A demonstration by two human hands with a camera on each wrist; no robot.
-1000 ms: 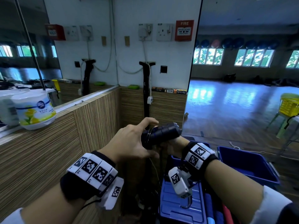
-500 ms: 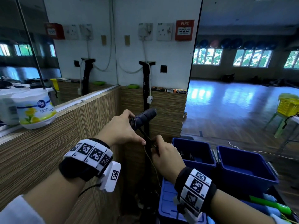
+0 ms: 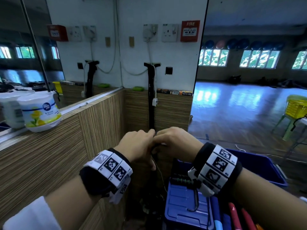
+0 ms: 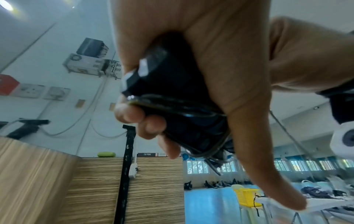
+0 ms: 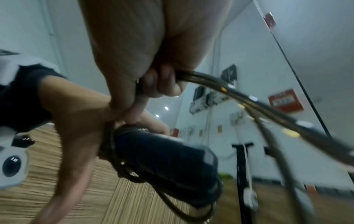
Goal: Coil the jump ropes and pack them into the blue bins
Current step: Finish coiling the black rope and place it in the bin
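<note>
Black handles: two dark jump-rope handles [image 4: 172, 97] sit bundled in the left hand [image 3: 137, 146], centre of the head view, so the cord can be wound round them.
Cord: thin dark rope [image 5: 249, 97] already loops the handles several times; a free length runs off to the right of the right-wrist view.
Left hand: fingers curl round the handle bundle and clamp the wraps; the thumb points down and away.
Right hand: right hand [image 3: 176, 143] touches the left at centre frame, its fingers [image 5: 164, 84] closed on the free cord, likely feeding the next turn.
Arms: both forearms reach forward and converge, wrists level, knuckles up.
Blue bins: one blue bin [image 3: 259, 165] stands lower right, just below the hands; a second blue bin [image 3: 182, 206] sits at bottom centre.
Stage: coiling seems partly done; packing not yet begun.
Backdrop: wood-grain counter [image 3: 49, 155] at left.
</note>
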